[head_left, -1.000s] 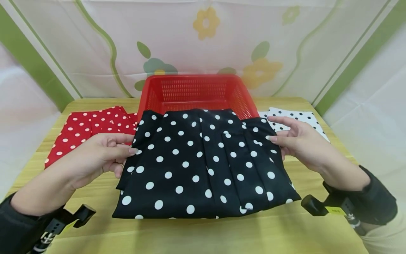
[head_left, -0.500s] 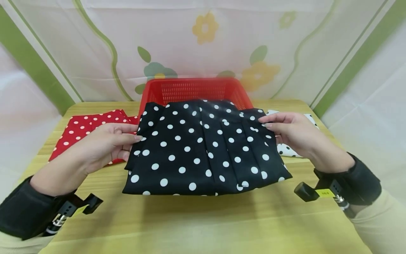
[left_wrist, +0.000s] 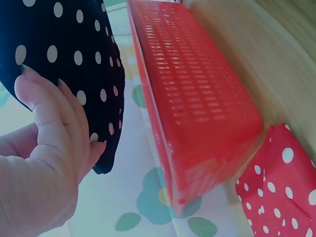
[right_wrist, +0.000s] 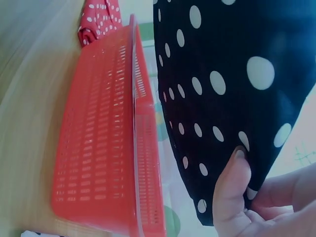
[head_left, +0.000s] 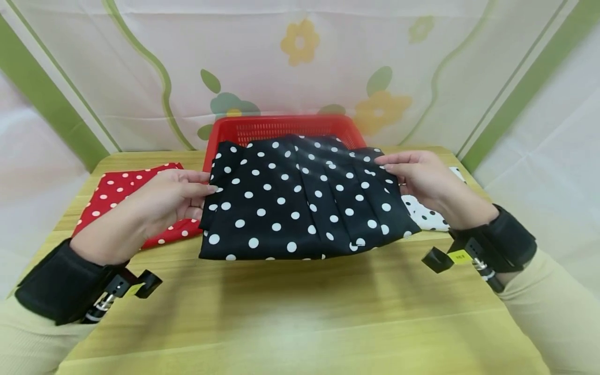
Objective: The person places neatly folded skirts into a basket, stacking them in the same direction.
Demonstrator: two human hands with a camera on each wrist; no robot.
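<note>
One folded black polka-dot garment (head_left: 300, 200), seemingly a pleated skirt, is held above the wooden table (head_left: 300, 312) and over the one red basket's (head_left: 281, 125) near rim. The left hand (head_left: 159, 205) pinches its left edge and the right hand (head_left: 422, 177) its right edge. One red dotted cloth (head_left: 122, 190) and one white dotted cloth (head_left: 428, 219) lie alongside.

From my view the bare table (head_left: 300, 312) at 6 o'clock gives open passage. At 12 the red basket (head_left: 281, 125) blocks the way. The red cloth (head_left: 122, 192) lies at 9, the white cloth (head_left: 426, 219) at 3.
</note>
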